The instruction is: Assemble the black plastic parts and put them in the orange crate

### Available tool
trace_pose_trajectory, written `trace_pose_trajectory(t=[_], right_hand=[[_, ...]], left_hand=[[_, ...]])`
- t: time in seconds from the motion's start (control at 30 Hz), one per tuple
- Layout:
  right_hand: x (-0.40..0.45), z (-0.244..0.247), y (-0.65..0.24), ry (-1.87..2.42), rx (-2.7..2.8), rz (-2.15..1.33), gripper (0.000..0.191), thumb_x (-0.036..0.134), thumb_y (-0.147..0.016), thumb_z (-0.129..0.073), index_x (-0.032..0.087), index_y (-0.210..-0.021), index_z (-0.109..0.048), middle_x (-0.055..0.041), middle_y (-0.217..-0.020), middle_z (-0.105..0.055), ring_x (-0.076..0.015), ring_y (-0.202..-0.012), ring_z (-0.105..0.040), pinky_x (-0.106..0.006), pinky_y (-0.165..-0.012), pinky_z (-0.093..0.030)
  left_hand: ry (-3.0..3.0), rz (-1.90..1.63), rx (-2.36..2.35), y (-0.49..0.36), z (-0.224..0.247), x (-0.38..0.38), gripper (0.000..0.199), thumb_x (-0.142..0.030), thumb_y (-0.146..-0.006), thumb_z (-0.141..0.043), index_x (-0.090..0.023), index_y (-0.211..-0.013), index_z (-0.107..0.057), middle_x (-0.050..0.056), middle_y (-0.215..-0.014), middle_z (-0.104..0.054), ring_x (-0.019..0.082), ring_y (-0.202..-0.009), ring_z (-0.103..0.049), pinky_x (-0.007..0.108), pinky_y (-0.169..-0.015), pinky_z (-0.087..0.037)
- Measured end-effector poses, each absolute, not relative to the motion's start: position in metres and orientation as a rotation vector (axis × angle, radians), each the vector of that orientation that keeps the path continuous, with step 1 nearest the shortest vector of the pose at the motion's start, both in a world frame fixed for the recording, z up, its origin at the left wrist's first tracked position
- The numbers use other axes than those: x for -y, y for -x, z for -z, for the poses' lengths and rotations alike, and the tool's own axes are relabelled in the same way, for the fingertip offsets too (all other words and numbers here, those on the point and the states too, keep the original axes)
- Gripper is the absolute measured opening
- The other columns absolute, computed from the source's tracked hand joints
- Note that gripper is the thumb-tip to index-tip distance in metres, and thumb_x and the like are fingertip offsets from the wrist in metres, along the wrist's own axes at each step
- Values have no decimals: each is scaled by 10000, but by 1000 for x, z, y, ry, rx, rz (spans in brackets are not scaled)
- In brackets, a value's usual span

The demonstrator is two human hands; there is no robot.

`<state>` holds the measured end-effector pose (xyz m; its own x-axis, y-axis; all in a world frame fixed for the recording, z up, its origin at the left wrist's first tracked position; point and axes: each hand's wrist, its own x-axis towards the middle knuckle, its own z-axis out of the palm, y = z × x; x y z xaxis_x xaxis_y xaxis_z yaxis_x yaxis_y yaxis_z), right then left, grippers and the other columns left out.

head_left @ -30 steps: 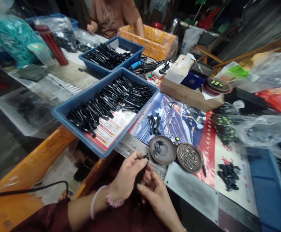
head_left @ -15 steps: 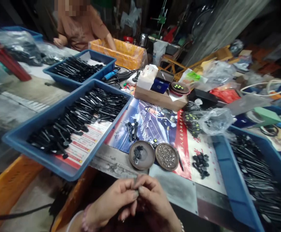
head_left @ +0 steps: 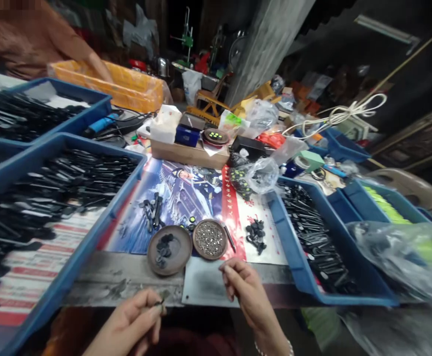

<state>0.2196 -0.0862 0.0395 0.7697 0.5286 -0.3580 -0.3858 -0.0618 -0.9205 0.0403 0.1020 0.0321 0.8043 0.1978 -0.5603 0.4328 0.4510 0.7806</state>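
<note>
Low at the table's front edge, my left hand (head_left: 137, 316) pinches a small dark part (head_left: 160, 301) between thumb and forefinger. My right hand (head_left: 241, 284) is raised over the edge of a grey metal plate (head_left: 204, 287), fingertips together; anything between them is too small to tell. Just beyond stand a brown dish (head_left: 180, 247) with small black discs and another dish (head_left: 210, 240) full of small metal pieces. A dark pen-like rod (head_left: 229, 238) lies beside the second dish. Small black parts (head_left: 256, 235) are piled to its right.
Blue trays of black parts stand at the left (head_left: 121, 190) and right (head_left: 297, 257). Behind the poster (head_left: 186, 193) is a cardboard box (head_left: 189, 154) holding small containers. A person's arm (head_left: 99, 64) reaches into a yellow crate (head_left: 130, 89). Plastic bags (head_left: 405, 252) lie far right.
My hands, together before, have separated; the right one has moved right and forward toward the dishes, the left one stays low with the small part. The view has turned to the right.
</note>
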Motion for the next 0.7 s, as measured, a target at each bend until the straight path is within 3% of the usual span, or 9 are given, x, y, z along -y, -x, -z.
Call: trace_pose_trajectory(t=[0.23, 0.7], right_hand=[[118, -53, -246, 1534, 126, -566, 367, 491, -766, -761, 149, -779, -628, 42, -609, -512, -43, -424, -396, -169, -406, -331], [96, -49, -240, 1834, 346, -556, 390, 561, -808, -670, 173, -805, -638, 5, -635, -535, -106, -498, -461, -225, -466, -374]], left_hand=[[-1102, 136, -677, -42, -29, -100, 396, -549, -813, -664, -172, -853, -551, -38, -590, -583, 27, -404, -361, 135, -400, -214], [-1138, 142, -645, -26, -32, -100, 326, -487, -878, -597, -172, -843, -522, -31, -606, -606, 21, -386, -370, 145, -390, -204]])
